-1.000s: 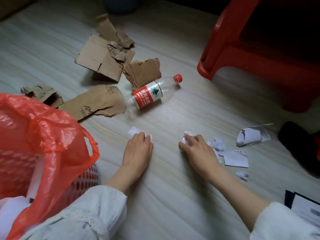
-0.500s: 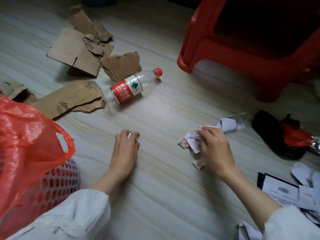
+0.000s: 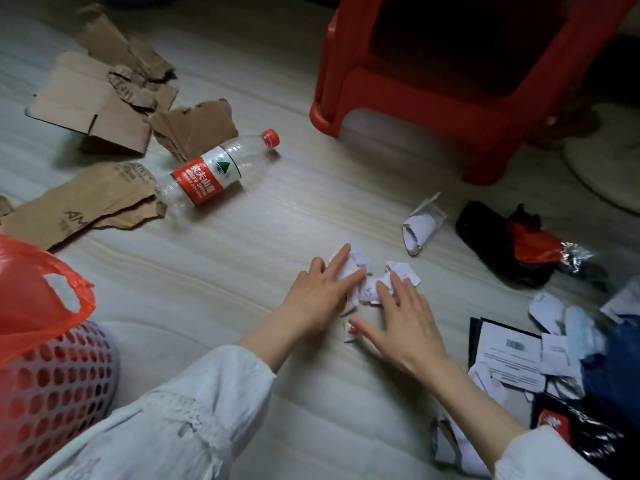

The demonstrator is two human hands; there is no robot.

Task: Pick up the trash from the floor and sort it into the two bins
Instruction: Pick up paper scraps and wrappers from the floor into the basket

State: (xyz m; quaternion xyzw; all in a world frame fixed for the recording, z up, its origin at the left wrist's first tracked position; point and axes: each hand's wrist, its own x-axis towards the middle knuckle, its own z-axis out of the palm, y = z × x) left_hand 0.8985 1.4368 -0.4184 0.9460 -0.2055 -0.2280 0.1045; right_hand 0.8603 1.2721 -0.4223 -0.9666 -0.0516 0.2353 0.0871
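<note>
Both grips flat-fingered on crumpled paper scraps; beside them, perforated basket lined with red bag.

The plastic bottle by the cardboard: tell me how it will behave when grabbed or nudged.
The plastic bottle looks clear and empty, so it is probably light for its size. It lies on its side on the smooth floor, so a nudge would likely roll it. Its thin walls may dent under a firm grip.

Pale wood-grain floor, torn cardboard pieces, plastic bottle on its side, crumpled white paper scraps, red stool, lined basket
</note>
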